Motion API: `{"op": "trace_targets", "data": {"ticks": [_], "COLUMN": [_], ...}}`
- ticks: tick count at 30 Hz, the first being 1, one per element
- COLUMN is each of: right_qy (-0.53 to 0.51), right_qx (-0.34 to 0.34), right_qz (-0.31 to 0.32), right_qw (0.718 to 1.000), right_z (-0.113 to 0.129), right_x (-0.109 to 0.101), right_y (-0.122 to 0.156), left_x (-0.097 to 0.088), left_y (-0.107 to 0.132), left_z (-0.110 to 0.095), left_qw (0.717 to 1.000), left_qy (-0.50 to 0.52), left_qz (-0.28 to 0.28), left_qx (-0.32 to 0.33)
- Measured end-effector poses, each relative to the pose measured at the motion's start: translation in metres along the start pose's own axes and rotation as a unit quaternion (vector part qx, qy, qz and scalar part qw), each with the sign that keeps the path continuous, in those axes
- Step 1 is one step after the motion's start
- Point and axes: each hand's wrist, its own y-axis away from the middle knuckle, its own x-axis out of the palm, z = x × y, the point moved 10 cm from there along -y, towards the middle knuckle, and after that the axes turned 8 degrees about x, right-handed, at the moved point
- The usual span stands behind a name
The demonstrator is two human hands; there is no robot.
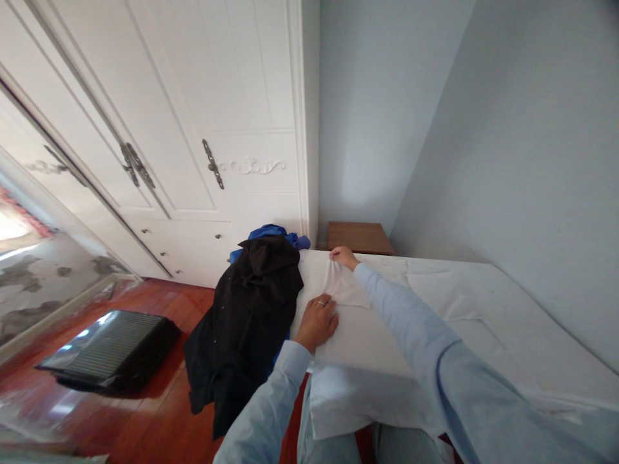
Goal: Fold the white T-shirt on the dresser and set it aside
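Observation:
A white garment [360, 335] lies spread flat on the bed [488, 316], which has a white sheet. My left hand [318, 320] rests on the garment's left side with its fingers pressed flat; a ring shows on one finger. My right hand [342, 256] reaches to the bed's far corner and pinches a fold of the white cloth [344, 287], lifting it slightly. Both my arms are in light blue sleeves.
A black garment [242, 322] hangs over the bed's left edge, with a blue one [271, 233] under it. A white wardrobe [193, 129] stands at the left, a brown bedside table [358, 237] in the corner. A black case [111, 351] lies on the red wooden floor.

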Motion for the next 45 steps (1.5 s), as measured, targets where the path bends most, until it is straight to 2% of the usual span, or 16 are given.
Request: {"op": "trace_targets", "data": {"ticks": [4, 8, 12, 16, 18, 21, 23, 26, 30, 34, 37, 41, 43, 45], "right_qy": [-0.017, -0.012, 0.02, 0.067, 0.088, 0.106, 0.113, 0.143, 0.181, 0.183, 0.167, 0.109, 0.069, 0.042], "right_qx": [-0.019, -0.013, 0.002, 0.001, -0.01, -0.046, -0.096, -0.184, -0.203, -0.213, -0.217, -0.187, -0.168, -0.158], "right_qz": [-0.013, -0.03, -0.015, 0.012, 0.008, -0.005, 0.01, 0.064, 0.088, 0.049, 0.044, 0.014, 0.02, 0.058], "right_qw": [1.0, 0.999, 1.0, 0.998, 0.996, 0.993, 0.989, 0.97, 0.958, 0.959, 0.961, 0.976, 0.983, 0.985], "right_z": [0.01, 0.007, -0.007, -0.023, -0.029, -0.034, -0.034, -0.038, -0.052, -0.046, -0.04, -0.044, -0.052, -0.059], "right_x": [0.007, 0.007, -0.005, -0.027, -0.04, -0.051, -0.047, -0.029, -0.017, -0.022, -0.027, -0.047, -0.052, -0.047], "right_y": [-0.004, -0.005, -0.002, 0.013, 0.03, 0.07, 0.104, 0.156, 0.193, 0.202, 0.199, 0.188, 0.186, 0.189], "left_x": [0.001, -0.002, -0.003, -0.003, -0.003, -0.001, -0.001, -0.002, -0.002, -0.003, -0.004, -0.004, -0.004, -0.005], "left_y": [0.0, 0.0, 0.0, 0.0, 0.0, -0.001, -0.001, -0.001, -0.002, -0.003, -0.003, -0.003, -0.002, -0.002], "left_z": [0.0, -0.001, -0.001, -0.001, -0.001, 0.0, 0.001, 0.002, 0.003, 0.005, 0.006, 0.008, 0.01, 0.01], "left_qw": [1.0, 1.0, 1.0, 1.0, 1.0, 1.0, 1.0, 1.0, 1.0, 0.999, 0.999, 0.998, 0.997, 0.997], "left_qy": [0.008, 0.013, 0.013, 0.013, 0.014, 0.014, 0.018, 0.027, 0.025, 0.027, 0.033, 0.049, 0.06, 0.066], "left_qz": [0.007, 0.002, 0.004, 0.002, -0.002, -0.003, -0.004, -0.006, -0.009, -0.022, -0.027, -0.023, -0.024, -0.026], "left_qx": [-0.001, 0.001, -0.004, -0.004, -0.003, -0.006, -0.006, -0.007, -0.009, -0.011, -0.013, -0.029, -0.042, -0.043]}}
